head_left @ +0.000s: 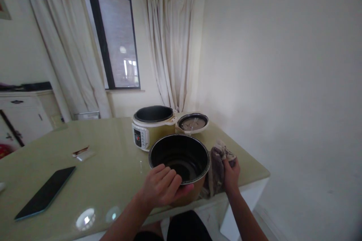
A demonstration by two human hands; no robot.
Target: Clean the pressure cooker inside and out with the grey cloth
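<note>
My left hand [162, 185] grips the near rim of a round inner pot [181, 156], black inside and tan outside, which stands at the table's front edge. My right hand [230, 173] is closed on a dark crumpled cloth [217, 165] pressed against the pot's right side. Behind the pot stands a rice cooker [149, 128] with a control panel on its front. Its lid [194, 122] is swung open to the right, and its dark cavity shows.
A glossy green table [107, 162] carries a dark tablet [46, 192] at the left and a small wrapper [82, 153] nearby. A window with pale curtains is behind. A white wall runs along the right, and a white cabinet [19, 116] stands at far left.
</note>
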